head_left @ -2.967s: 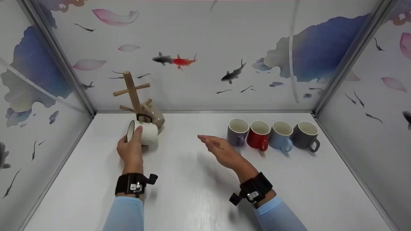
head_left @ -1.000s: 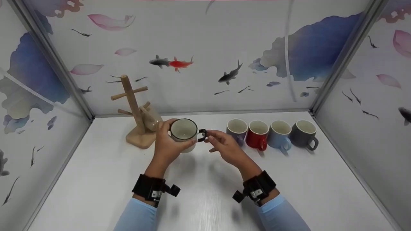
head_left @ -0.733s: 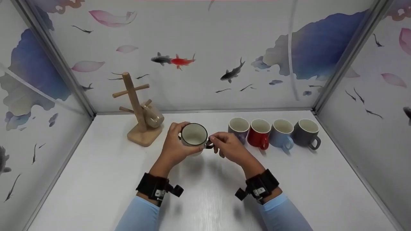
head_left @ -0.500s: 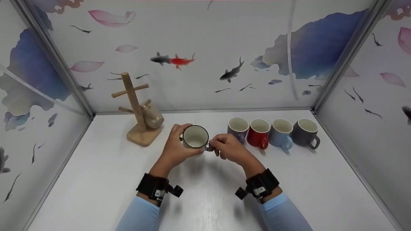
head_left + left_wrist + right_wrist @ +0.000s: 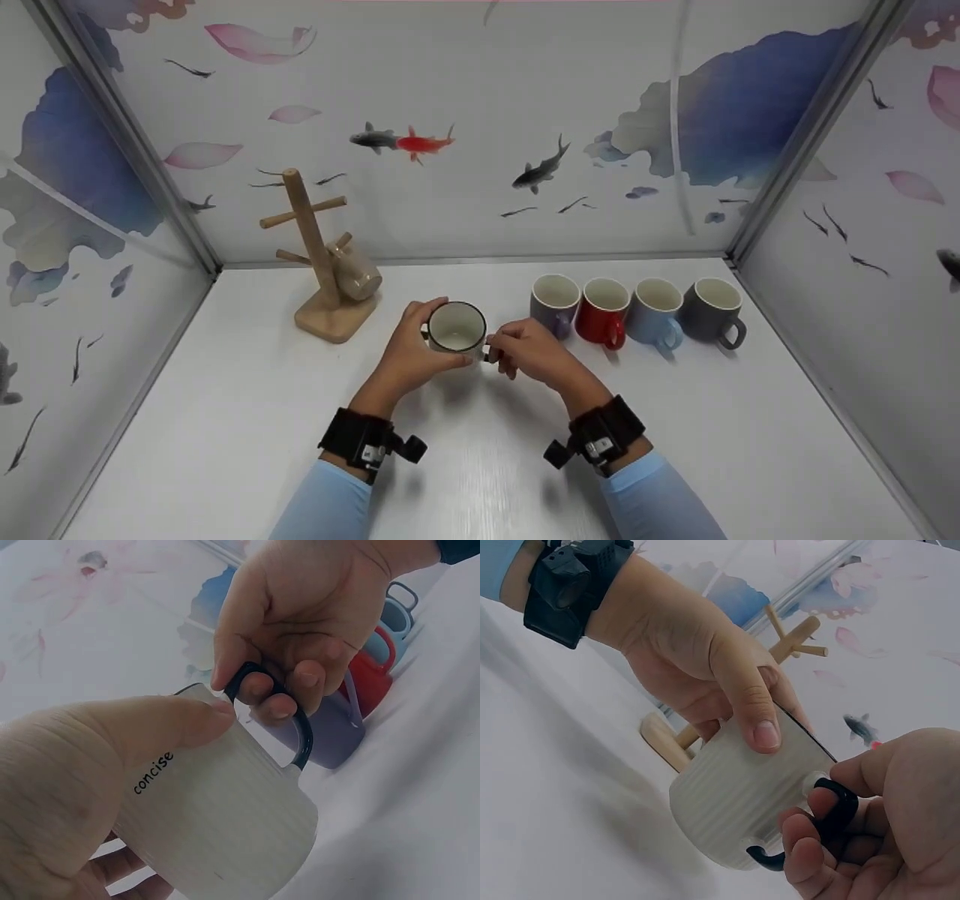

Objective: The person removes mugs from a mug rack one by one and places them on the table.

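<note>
A white ribbed mug [image 5: 457, 330] with a dark rim is held over the middle of the table, its mouth facing up. My left hand [image 5: 411, 351] grips its body from the left, thumb across the near side. In the left wrist view the word "concise" shows on the mug wall [image 5: 240, 817]. My right hand [image 5: 534, 352] holds the black handle [image 5: 304, 731] from the right, with curled fingers passing through the loop and the thumb on top. In the right wrist view, part of that handle [image 5: 844, 808] is hidden by the right fingers.
A wooden mug tree [image 5: 304, 217] stands at back left, a beige mug [image 5: 355, 271] hanging tilted on a lower peg. At back right, purple [image 5: 553, 300], red [image 5: 604, 309], light blue [image 5: 654, 309] and dark grey [image 5: 711, 311] mugs stand in a row. Printed panels wall the table.
The left hand has carried the white mug from beside the mug tree to the middle and turned it upright. The right hand has taken its handle. Lately both hands drew slightly nearer the person.
</note>
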`<control>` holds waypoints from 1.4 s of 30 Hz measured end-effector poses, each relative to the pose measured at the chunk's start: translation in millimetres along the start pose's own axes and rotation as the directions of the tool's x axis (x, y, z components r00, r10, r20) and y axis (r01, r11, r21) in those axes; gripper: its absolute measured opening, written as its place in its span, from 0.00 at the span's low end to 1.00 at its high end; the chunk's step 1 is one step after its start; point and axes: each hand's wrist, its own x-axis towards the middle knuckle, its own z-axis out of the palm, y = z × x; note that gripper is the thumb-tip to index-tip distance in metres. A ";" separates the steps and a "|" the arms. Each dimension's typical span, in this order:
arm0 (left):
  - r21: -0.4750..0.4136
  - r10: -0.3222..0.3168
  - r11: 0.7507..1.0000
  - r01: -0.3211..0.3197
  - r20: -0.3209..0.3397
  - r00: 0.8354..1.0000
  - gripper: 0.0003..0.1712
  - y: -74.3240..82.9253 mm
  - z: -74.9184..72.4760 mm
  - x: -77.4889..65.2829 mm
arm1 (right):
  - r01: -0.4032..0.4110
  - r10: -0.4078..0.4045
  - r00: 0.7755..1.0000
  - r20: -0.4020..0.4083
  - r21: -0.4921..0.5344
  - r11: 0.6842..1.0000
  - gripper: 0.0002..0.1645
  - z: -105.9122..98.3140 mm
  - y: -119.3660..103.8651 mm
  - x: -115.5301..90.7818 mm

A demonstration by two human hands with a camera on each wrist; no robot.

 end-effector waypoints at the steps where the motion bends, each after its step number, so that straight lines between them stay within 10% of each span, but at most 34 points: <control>1: -0.007 -0.008 1.000 0.008 -0.005 1.000 0.63 -1.2 1.6 0.2 | -0.012 0.012 1.000 -0.013 0.016 1.000 0.23 0.9 1.1 0.7; 42: -0.062 -0.054 0.997 0.056 0.025 0.998 0.27 -10.8 39.6 -6.5 | -0.121 0.274 0.887 -0.371 0.386 0.914 0.18 4.4 19.4 14.2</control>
